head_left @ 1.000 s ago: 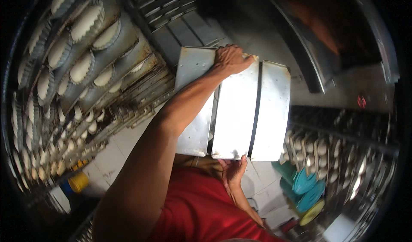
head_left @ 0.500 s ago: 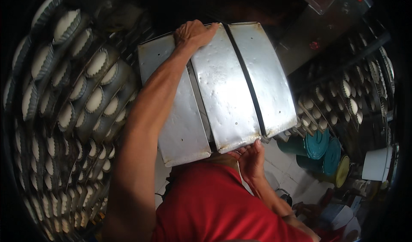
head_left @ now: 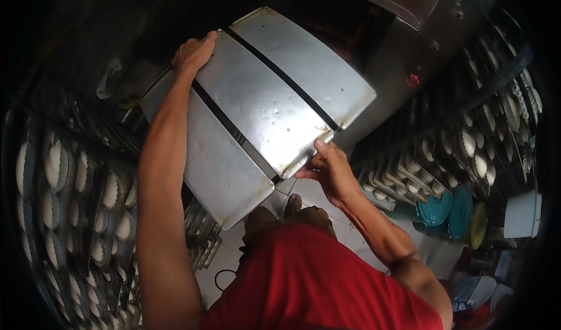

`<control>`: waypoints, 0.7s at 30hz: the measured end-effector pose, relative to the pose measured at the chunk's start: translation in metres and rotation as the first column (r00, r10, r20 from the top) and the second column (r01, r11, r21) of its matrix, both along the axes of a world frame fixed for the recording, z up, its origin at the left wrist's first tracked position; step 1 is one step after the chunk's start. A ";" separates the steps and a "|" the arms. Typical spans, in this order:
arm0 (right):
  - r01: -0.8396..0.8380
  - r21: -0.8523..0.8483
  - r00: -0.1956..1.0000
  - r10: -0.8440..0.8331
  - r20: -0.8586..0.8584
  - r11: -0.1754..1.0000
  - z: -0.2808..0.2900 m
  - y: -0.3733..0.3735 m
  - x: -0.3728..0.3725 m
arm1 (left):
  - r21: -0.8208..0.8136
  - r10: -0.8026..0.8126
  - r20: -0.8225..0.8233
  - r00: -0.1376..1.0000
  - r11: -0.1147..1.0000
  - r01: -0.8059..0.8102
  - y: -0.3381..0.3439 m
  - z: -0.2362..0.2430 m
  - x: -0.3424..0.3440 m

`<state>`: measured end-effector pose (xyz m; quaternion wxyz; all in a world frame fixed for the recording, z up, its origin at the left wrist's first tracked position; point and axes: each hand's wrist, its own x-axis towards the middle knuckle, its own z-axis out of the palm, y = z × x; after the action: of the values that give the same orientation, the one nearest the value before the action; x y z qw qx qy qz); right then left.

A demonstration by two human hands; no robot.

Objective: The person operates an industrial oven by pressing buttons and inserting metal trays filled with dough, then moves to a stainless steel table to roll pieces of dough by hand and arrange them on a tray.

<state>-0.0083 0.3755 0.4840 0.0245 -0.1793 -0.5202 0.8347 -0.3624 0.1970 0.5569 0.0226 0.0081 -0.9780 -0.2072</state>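
Observation:
Both my hands hold a set of three joined metal loaf tins (head_left: pixel 251 96), flat dented sides facing up, with dark gaps between them. It slants in front of my red shirt, above the tiled floor. My left hand (head_left: pixel 194 52) grips its far left edge, fingers bent over the rim and partly hidden. My right hand (head_left: pixel 330 169) closes on the near edge of the middle tin, thumb on top and fingers beneath. What lies under the tins is hidden.
On the left a rack (head_left: pixel 76 213) carries fluted moulds with pale dough; a similar rack (head_left: pixel 461 149) stands on the right. Ahead is a metal oven-like cabinet with a red knob (head_left: pixel 413 80). Teal lidded buckets (head_left: pixel 435 207) and a white bucket (head_left: pixel 522 213) stand at the right.
The tin set has swung left and turned, its far right corner now higher in view. Both hands have moved with it and keep hold. The surroundings have shifted in view.

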 end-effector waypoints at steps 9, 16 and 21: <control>0.085 0.203 0.991 -0.104 0.084 0.976 0.004 0.089 -0.160 | 0.139 -0.047 0.132 0.990 0.990 0.028 0.032 -0.013 -0.149; 0.202 0.420 0.956 -0.271 0.112 0.885 0.019 0.156 -0.276 | 0.284 -0.226 0.212 0.951 0.945 0.161 0.075 -0.051 -0.276; 0.175 0.552 0.918 -0.338 0.208 0.815 -0.002 0.217 -0.335 | 0.436 -0.410 0.281 0.868 0.860 0.265 0.122 -0.070 -0.345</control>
<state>-0.3437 0.5929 0.4816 0.1076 -0.3580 -0.6953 0.6139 -0.7075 0.3194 0.4867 -0.1985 -0.1239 -0.8908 -0.3896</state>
